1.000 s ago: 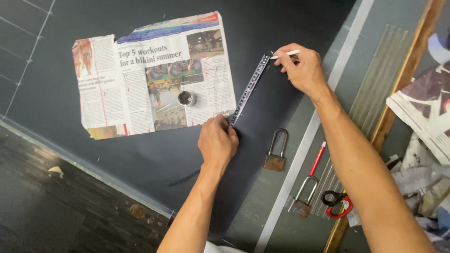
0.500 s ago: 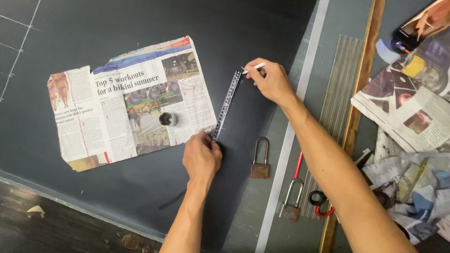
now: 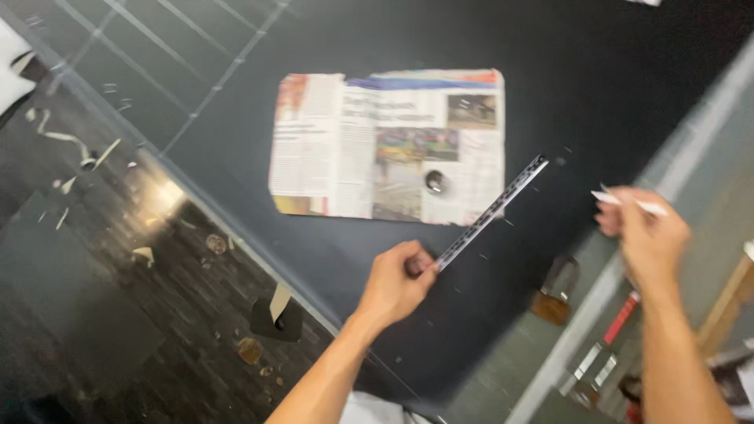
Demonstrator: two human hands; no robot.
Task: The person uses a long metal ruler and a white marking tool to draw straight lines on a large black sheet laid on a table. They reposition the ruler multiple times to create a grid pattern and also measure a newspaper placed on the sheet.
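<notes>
A long metal ruler (image 3: 493, 212) lies slanted across the dark sheet (image 3: 581, 94), along the right edge of a newspaper page (image 3: 369, 141). My left hand (image 3: 397, 284) grips the ruler's near end. To the right, my right hand (image 3: 640, 235) pinches a thin white marking stick (image 3: 628, 202), off the ruler's far end. A small round dark weight (image 3: 434, 181) rests on the newspaper. The picture is blurred by motion.
A padlock (image 3: 556, 289) lies on the dark sheet between my hands. A red-handled tool (image 3: 620, 318) sits on the grey strip at the right. Paper scraps (image 3: 86, 157) litter the dark wooden floor on the left, beside a small dark block (image 3: 276, 316).
The view has swung left and down, showing the floor. My right hand has come off the ruler's far end and moved right with the white stick. My left hand still holds the ruler.
</notes>
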